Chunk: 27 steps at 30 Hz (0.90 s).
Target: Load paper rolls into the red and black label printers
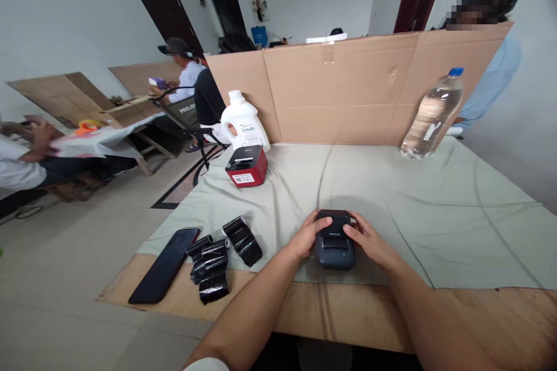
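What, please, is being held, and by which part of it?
The left hand and right hand hold the black device by its sides, thumbs on top.

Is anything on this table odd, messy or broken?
Nothing looks spilled or plainly damaged. The cloth is creased and leaves the wooden table showing in front; the black bundles lie at angles beside the phone, a little untidy. The device in the left hand and right hand looks intact.
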Tool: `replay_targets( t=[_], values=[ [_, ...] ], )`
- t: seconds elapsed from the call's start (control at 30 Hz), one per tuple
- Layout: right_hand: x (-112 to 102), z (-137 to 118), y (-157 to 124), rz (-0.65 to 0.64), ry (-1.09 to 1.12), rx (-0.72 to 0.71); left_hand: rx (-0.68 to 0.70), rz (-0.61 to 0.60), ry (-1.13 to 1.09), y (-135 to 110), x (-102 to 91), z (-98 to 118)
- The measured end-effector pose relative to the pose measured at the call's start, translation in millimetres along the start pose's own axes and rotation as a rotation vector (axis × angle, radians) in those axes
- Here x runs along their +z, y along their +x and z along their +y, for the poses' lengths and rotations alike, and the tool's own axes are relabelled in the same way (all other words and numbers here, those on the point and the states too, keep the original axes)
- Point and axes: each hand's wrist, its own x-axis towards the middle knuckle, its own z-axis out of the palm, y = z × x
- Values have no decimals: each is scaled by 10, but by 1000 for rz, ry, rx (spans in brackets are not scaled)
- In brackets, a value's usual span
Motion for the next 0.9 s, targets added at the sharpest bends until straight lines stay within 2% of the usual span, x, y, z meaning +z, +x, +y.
replay_targets(
  t=[0.1, 0.27, 0.33, 0.47, 0.53, 0.63, 0.77, 0.83, 0.9],
  values=[
    [-36, -31, -14, -125, 107, 30, -28, 82, -89, 32, -38, 6],
    [-29, 53, 28, -126, 58, -6, 46, 114, -18, 44, -60, 9],
    [6, 114, 53, -68, -30, -71, 62, 95, 37, 35, -45, -7],
    [69, 171, 72, 148, -294, -301, 72, 73, 164, 19, -5, -29],
    [75, 165, 71, 224, -350, -392, 79, 63, 196, 14, 11, -28],
    [56, 146, 70, 311, -378, -450, 58, 55, 179, 9, 24, -21],
    [54, 138, 68, 325, -333, -438, 59, 72, 138, 23, 5, -24],
    [77, 161, 70, 321, -233, -382, 85, 104, 82, 46, -21, -31],
    [113, 207, 77, 250, -115, -278, 133, 164, 18, 75, -55, -35]
  ],
)
